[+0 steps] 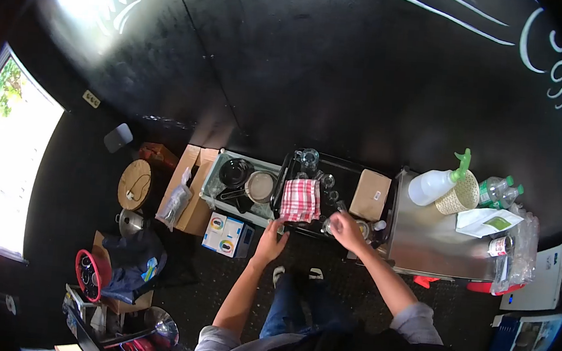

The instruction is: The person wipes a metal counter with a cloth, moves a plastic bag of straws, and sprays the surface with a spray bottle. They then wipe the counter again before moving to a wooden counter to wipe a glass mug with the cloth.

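My left hand (pixel 271 242) is at the near left corner of a black tray (pixel 284 169), fingers stretched and thumb apart, with nothing visible in it. Over the tray's near edge, my right hand (pixel 348 231) has its fingers curled among small clear glassware; what they hold is too small to make out. A red-and-white checked cloth (pixel 301 200) lies on the tray between the hands. Behind it stands a glass jug (pixel 307 158), with several small glasses (pixel 327 180) to the right. A brown cardboard box (pixel 370 194) sits at the tray's right side.
Left of the tray, a grey crate (pixel 211 184) holds a black pan (pixel 236 171) and a round beige-topped pan (pixel 261 187). A steel counter (pixel 424 243) on the right carries a spray bottle (pixel 430 187), a woven basket (pixel 459 195) and plastic bottles (pixel 496 190). A white-blue box (pixel 225 235) stands below the crate.
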Demonstrator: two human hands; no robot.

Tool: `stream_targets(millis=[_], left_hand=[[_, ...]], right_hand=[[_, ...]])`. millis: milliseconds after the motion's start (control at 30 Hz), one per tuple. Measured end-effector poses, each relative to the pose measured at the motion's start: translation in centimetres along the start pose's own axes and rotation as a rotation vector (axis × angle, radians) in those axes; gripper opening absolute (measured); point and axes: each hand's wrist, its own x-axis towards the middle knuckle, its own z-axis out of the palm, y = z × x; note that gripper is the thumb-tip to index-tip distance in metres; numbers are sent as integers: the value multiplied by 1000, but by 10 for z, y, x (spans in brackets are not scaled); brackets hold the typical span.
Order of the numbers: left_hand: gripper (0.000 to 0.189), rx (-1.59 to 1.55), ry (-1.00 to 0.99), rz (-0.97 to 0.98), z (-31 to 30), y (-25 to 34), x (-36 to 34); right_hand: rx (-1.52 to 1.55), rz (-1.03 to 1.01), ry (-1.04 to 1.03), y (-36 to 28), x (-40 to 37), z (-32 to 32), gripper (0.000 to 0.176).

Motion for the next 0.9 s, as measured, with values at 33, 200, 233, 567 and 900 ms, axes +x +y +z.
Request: stream_targets(millis=[33,200,233,567,900], left_hand=[[41,1,5,37,-3,4,22],[43,-35,-56,27,-2,-6,93],[43,-35,-55,31,-2,-9,102],[38,-222,-112,34,-20,-17,147],[37,-566,-220,-210,-48,-26,124]], right_hand=[[4,-20,12,-6,36,6,17],[-420,37,15,-1,164,38,64],[-484,114,-29,-1,180,44,68],[-352,280,50,29,211,78,75],[-72,48,361,-19,176,30,68]])
